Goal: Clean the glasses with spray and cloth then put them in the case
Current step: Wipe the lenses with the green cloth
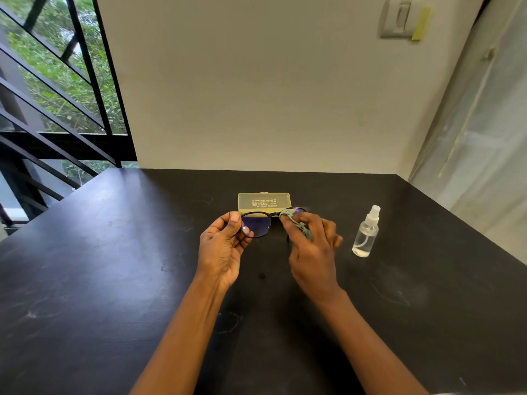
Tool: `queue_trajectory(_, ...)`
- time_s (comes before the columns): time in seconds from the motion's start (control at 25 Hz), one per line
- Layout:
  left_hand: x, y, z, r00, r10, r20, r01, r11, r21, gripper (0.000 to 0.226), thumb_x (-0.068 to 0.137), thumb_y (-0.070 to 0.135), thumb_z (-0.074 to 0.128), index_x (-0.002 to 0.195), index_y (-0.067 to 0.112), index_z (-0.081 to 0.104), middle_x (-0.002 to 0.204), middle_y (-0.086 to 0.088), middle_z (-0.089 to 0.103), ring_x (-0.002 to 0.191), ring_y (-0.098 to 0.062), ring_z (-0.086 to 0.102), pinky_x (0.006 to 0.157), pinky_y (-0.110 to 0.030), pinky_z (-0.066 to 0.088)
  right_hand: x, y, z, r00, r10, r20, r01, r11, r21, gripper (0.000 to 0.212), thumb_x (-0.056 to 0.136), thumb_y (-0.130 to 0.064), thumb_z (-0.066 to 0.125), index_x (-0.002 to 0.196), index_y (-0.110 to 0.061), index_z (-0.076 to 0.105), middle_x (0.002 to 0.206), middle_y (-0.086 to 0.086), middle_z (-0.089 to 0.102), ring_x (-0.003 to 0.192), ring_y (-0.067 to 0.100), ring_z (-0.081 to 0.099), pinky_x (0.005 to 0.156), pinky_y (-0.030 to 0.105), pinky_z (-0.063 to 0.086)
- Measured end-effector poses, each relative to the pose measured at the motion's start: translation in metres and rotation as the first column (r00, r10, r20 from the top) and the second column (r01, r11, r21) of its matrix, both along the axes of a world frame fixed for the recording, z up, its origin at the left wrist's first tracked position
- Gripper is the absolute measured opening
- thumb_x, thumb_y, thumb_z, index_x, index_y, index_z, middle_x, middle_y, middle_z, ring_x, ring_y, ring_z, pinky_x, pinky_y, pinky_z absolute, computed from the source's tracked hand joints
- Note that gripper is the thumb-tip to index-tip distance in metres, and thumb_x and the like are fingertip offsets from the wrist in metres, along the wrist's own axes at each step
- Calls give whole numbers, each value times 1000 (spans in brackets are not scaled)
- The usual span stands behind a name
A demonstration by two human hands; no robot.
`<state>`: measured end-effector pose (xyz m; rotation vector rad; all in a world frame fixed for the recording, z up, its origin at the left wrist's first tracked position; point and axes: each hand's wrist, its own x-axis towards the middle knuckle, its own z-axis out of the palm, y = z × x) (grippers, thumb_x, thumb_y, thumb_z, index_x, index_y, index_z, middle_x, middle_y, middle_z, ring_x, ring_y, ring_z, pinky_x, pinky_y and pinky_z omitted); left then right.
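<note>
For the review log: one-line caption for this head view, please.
Left hand holds the glasses while right hand wipes one lens with the cloth; case closed.

A black worktop (114, 252) meets a pale wall (242, 81); a window (57, 81) at ten o'clock, a switch (399, 19) at one o'clock.

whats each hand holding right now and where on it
The left hand pinches the black glasses at the outer rim of one lens. The right hand holds a grey-green cloth against the other lens.
</note>
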<state>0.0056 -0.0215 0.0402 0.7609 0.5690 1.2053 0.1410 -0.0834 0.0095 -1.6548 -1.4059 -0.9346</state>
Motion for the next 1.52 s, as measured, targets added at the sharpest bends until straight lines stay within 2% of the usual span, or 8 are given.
queue_trajectory(0.16,-1,1,-2,1000,-1,12,1,1000,-2,13,92,10,50,87,9,62,59,1,64,62,-15,53,58,-21,55,5,-8,-11,998,38,51,-38,999,3,42,76,-10,41,106,-16,70,112,0,43,98,22,40,74,27,16)
queue_trajectory(0.28,-2,0,-2,1000,-6,13,6,1000,-10,14,92,10,50,87,9,62,58,0,62,62,-16,53,58,-23,55,12,-9,-16,999,29,24,-30,999,25,39,77,-11,43,106,-15,69,111,-1,44,97,23,40,70,32,26)
queue_trajectory(0.44,-2,0,-2,1000,-12,9,12,1000,-6,14,92,10,49,87,10,63,55,1,62,60,-15,54,58,-22,55,18,-4,-16,988,11,-157,-1,998,61,39,74,-7,56,111,-14,66,108,4,49,96,23,38,62,43,42)
queue_trajectory(0.64,-1,2,-4,1000,-12,24,12,1000,-14,13,92,10,50,87,10,63,57,0,62,58,-13,55,58,-22,55,10,7,-3,977,-21,-211,25,1000,16,41,79,-15,42,114,-18,64,111,3,45,97,23,35,63,40,38)
queue_trajectory(0.84,0,3,-5,999,23,31,-23,1000,-10,13,91,11,51,86,10,62,58,-1,60,56,-12,55,59,-22,54,0,9,-6,999,-19,-48,18,1000,-8,40,81,-18,41,112,-21,66,115,-2,41,98,23,36,72,30,18)
queue_trajectory(1.0,0,6,-3,999,40,33,-39,999,-7,12,91,10,51,86,9,62,57,-1,59,56,-12,54,58,-22,54,5,5,-16,997,35,62,-36,999,12,41,79,-12,43,112,-19,67,115,-2,42,97,24,37,66,42,40)
queue_trajectory(1.08,-1,7,-2,999,36,31,-35,999,-7,12,91,11,51,86,9,62,58,-1,60,58,-14,53,58,-22,54,9,2,-17,996,19,88,-20,1000,9,41,78,-12,43,110,-19,67,115,-1,42,97,24,38,69,41,38)
queue_trajectory(1.52,-2,11,3,1000,-10,10,9,999,47,12,92,11,49,90,9,61,58,3,65,63,-14,52,59,-21,54,10,14,-8,991,-56,-118,49,997,-57,50,79,-32,42,125,-18,54,120,4,36,102,24,33,70,36,33)
